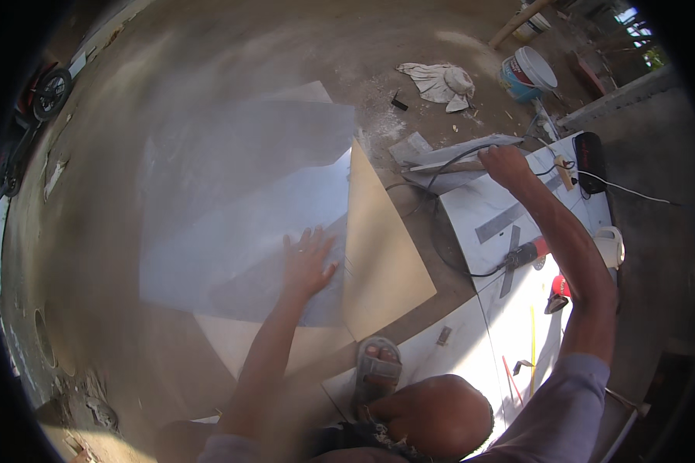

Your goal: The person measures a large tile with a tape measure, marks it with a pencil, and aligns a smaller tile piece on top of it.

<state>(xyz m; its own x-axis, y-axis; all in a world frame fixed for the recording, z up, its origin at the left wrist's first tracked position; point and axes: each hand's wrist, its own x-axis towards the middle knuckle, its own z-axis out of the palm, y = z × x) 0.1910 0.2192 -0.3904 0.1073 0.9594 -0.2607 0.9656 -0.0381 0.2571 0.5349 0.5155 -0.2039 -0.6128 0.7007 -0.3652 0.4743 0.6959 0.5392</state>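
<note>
My left hand (pixel 309 265) lies flat with fingers spread on a large, shiny grey sheet, apparently a tile (pixel 224 193). Under it, turned at an angle, a beige panel (pixel 382 243) shows at the right and lower edges. Out to the right, my right hand (pixel 506 164) is closed around a black cable (pixel 459 158), above pale cut strips (pixel 471 147). A red and black power tool (pixel 527 253) with a cord rests on the white tiles (pixel 479 204). Haze blurs the left side.
A red tape measure (pixel 560 287), a white jug (pixel 610 247) and a long black case (pixel 591 162) sit to the right. Farther off are a crumpled cloth (pixel 440 83) and a blue bucket (pixel 529 73). A motorbike wheel (pixel 52 94) shows at far left. My sandalled foot (pixel 378 366) is near the panel.
</note>
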